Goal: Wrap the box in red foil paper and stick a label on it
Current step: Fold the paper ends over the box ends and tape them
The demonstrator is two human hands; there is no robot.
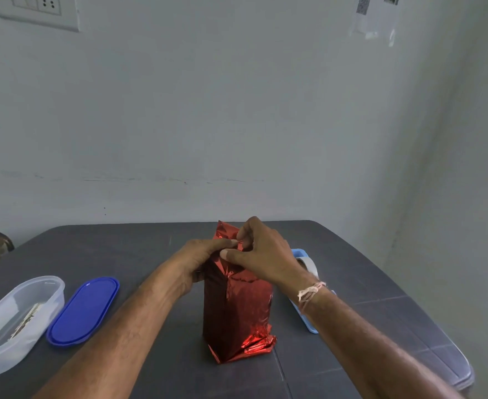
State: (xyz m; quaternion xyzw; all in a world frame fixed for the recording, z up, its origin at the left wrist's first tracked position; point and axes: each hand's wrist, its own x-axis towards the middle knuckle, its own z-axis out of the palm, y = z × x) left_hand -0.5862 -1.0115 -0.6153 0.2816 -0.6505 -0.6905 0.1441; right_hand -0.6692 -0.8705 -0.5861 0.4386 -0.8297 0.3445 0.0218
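A tall box wrapped in shiny red foil paper [237, 309] stands upright in the middle of the dark table [150, 249]. Its lower end is folded and crumpled toward me. My left hand [199, 260] grips the upper left side of the box, thumb lying across the top. My right hand [262, 254] comes over from the right and pinches the loose foil at the top end. A pointed flap of foil sticks up behind my fingers. The box itself is hidden under the foil. No label is visible on it.
A clear oval plastic container [15, 321] with small items inside sits at the left, its blue lid [83, 311] beside it. Behind my right wrist lie a roll of tape [308, 264] and a light blue tray [308, 323]. The wall stands just behind the table.
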